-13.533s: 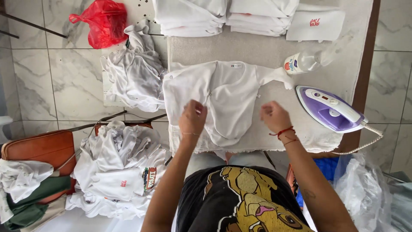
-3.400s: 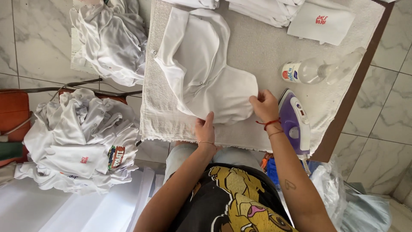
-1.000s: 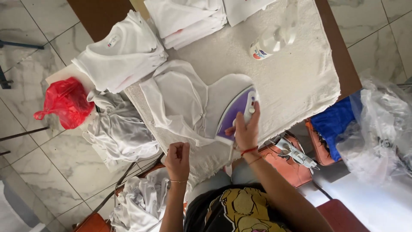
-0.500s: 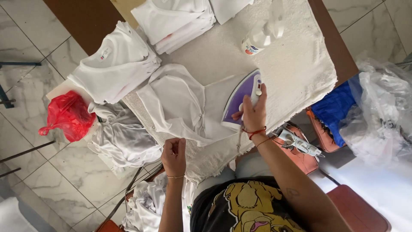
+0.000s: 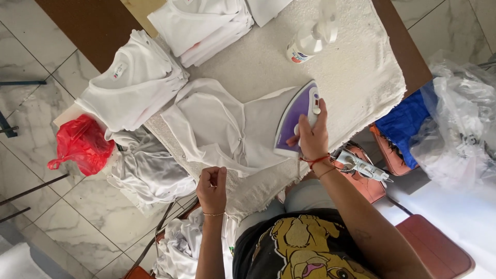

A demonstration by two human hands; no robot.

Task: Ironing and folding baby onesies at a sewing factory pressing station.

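- Gripping the purple-and-white iron [image 5: 295, 121] by its handle, right hand [image 5: 312, 135] presses it on the white shirt [image 5: 217, 129] spread on the pale towel-covered table [image 5: 356, 77].
- Left hand [image 5: 212, 187] pinches the shirt's near hem, fingers closed; the hem itself is hard to make out.
- Iron soleplate hidden underneath.
- Spray bottle [image 5: 311, 37] lies beyond the iron, its top blurred.
- Folded white stacks [image 5: 199, 23] cut off at top edge.
- Another folded pile [image 5: 132, 82] left, red bag [image 5: 80, 144] beside it.
- Crumpled whites [image 5: 150, 170] under the table edge, partly hidden.
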